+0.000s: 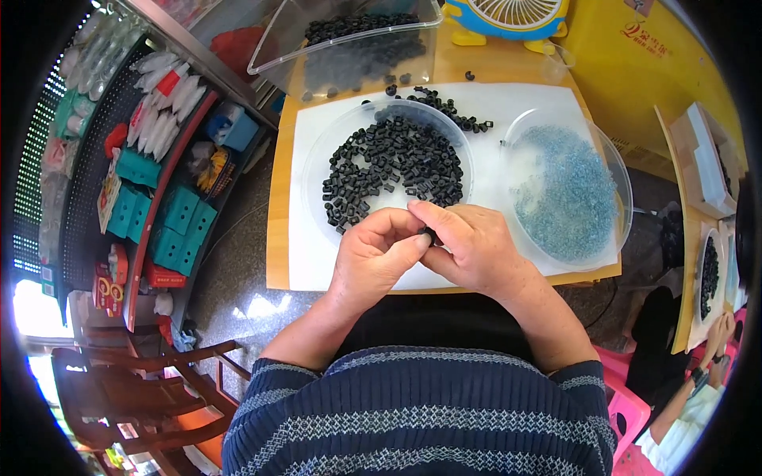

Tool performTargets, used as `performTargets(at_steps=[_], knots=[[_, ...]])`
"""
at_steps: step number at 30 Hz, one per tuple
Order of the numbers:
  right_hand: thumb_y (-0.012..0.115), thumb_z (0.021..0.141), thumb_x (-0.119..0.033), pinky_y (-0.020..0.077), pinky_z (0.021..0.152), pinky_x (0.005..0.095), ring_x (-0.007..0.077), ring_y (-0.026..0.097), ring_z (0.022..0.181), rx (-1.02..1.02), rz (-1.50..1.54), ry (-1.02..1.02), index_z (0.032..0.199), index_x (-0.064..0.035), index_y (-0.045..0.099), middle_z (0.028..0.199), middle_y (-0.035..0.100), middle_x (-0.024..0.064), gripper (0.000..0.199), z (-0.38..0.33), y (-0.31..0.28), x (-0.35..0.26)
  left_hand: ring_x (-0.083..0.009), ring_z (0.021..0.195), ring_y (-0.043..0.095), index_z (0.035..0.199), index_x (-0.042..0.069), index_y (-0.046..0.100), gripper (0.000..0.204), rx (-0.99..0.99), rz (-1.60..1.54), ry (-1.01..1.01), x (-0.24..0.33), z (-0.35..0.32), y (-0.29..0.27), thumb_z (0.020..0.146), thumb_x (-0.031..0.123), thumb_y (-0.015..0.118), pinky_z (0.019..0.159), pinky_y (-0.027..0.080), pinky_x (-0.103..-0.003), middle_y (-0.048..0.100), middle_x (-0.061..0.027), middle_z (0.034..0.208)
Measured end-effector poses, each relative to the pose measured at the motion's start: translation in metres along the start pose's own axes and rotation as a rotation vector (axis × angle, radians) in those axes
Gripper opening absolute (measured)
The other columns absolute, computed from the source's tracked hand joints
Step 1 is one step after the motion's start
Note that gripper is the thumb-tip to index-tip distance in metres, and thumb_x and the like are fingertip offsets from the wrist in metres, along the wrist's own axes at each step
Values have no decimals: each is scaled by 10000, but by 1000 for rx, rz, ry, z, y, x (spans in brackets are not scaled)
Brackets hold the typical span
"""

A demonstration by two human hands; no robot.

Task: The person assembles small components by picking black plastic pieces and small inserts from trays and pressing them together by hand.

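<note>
Both hands meet over the near rim of a round clear tray (311, 170) that holds many small black cylindrical parts (432, 163). My left hand (371, 258) pinches a small black part (429, 235) between thumb and forefinger. From the other side my right hand (480, 246) closes on the same part, its fingertips touching the left ones. Fingers cover most of the part, so its exact shape is hidden. Right of the hands lies another round clear tray (627, 208) with many tiny pale-blue translucent pieces (567, 194).
White sheeting (305, 274) covers much of the wooden table. A clear bin (262, 59) of black parts stands at the back, beside a yellow-and-blue fan (508, 24). Loose black parts (456, 115) lie behind the tray. A co-worker's hands (721, 337) show at far right; shelves (151, 230) stand left.
</note>
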State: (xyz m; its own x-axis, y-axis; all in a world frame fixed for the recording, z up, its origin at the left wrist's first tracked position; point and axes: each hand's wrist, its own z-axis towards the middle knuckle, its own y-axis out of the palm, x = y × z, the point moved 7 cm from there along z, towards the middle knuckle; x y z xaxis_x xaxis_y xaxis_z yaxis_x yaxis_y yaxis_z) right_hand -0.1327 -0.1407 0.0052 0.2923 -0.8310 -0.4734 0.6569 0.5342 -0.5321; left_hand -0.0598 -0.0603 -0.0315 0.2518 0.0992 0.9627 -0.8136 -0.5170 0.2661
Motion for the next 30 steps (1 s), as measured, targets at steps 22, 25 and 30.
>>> performTargets(at_steps=[22, 25, 30], knots=[[654, 629, -283, 427, 422, 320, 226, 533, 440, -74, 49, 37, 544, -90, 451, 489, 514, 53, 293, -2, -4, 3, -146, 781, 520, 1217, 43, 375, 843, -246, 530, 77, 2, -2, 9, 582, 455, 744, 731, 434, -269, 522, -72, 894], [655, 631, -297, 424, 419, 314, 223, 529, 435, -110, 32, 26, 542, -90, 445, 492, 518, 57, 308, -3, -1, 2, -147, 755, 535, 1203, 48, 398, 818, -243, 555, 91, 4, -2, 11, 583, 458, 741, 708, 445, -269, 545, -68, 871], [652, 653, -308, 420, 408, 321, 227, 529, 424, -89, 17, 50, 540, -87, 433, 468, 502, 59, 331, -6, 2, 6, -147, 761, 551, 1190, 45, 419, 766, -222, 564, 103, -1, -1, 10, 609, 434, 732, 699, 452, -268, 563, -69, 906]])
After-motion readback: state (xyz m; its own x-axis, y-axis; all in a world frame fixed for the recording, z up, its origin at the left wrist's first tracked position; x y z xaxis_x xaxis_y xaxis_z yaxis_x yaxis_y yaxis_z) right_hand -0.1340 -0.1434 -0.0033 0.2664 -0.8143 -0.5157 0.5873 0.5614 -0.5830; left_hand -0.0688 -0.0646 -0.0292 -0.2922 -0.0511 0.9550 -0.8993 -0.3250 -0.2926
